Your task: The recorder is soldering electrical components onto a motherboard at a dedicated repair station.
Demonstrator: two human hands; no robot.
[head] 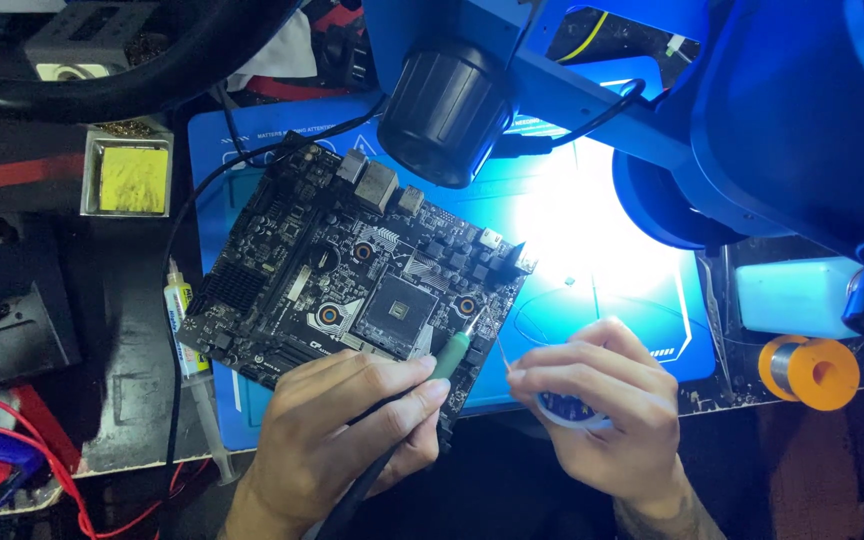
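A black circuit board [342, 270] lies tilted on a blue work mat [592, 260]. My left hand [337, 435] grips a soldering iron [449, 355] with a green collar, its tip at the board's near right edge. To its right, my right hand [612, 405] holds a small solder spool [567, 412] and pinches a thin strand of solder wire [503, 352] that points up toward the iron's tip.
A blue microscope head and arm [572, 90] hangs over the mat with a bright lit patch below. A syringe tube [192, 360] lies left of the board. A yellow sponge tray [132, 178] sits at far left, an orange solder spool [812, 372] at right.
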